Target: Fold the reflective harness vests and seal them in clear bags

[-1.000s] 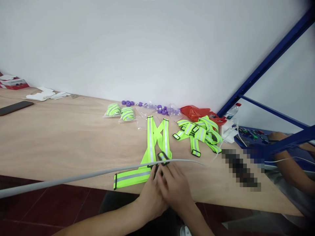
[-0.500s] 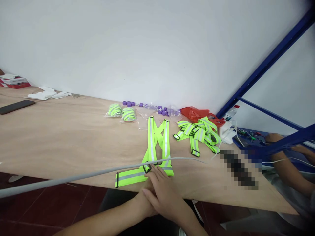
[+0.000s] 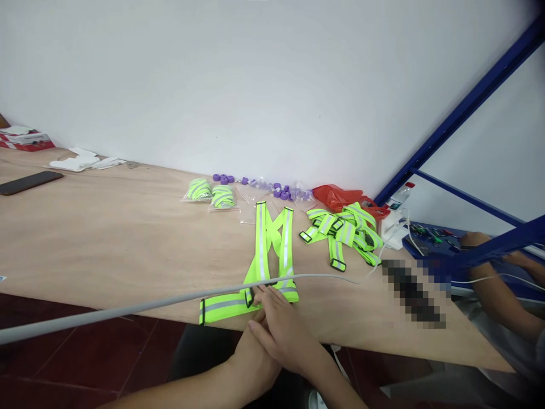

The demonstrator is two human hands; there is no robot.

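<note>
A neon-yellow reflective strap vest [image 3: 272,241] lies flat on the wooden table [image 3: 106,238], its waist belt [image 3: 221,307] running along the near edge. My right hand [image 3: 283,332] rests on the belt's right part with fingers stretched out flat, fingertips by a black buckle [image 3: 249,295]. My left hand [image 3: 251,358] sits under and behind the right one at the table's edge, with its fingers covered.
A tangled pile of similar vests [image 3: 347,230] lies to the right, near a red bag [image 3: 340,196] and a white power strip [image 3: 394,230]. Two bagged vests [image 3: 210,193] and purple rollers [image 3: 276,190] line the wall. A grey cable [image 3: 149,307] crosses in front. Another person's arm [image 3: 494,284] works under the blue rack [image 3: 468,102].
Both hands have drawn back toward the table's near edge. The strap end that was raised by the buckle now lies flat, and the right hand's fingers have spread over the belt.
</note>
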